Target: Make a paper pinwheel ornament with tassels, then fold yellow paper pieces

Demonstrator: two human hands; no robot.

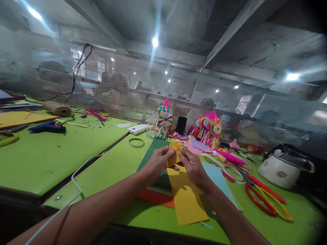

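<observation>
A small yellow paper piece [174,154] is held up between both hands near the middle of the view. My left hand [158,160] pinches its left side, thumb in front. On the right side, my right hand [192,165] grips the same paper with thumb and fingers. Beneath the hands lies a long yellow paper strip [187,197], running toward the table's front edge. Dark green paper [150,158] and orange-red paper [159,199] lie partly under it.
Scissors with red and yellow handles [268,200] and a white pot [279,168] are at right. Colourful paper ornaments [165,119] and a phone [181,125] stand behind. A white cable [79,183] crosses at left; a blue tool [48,127] lies farther left.
</observation>
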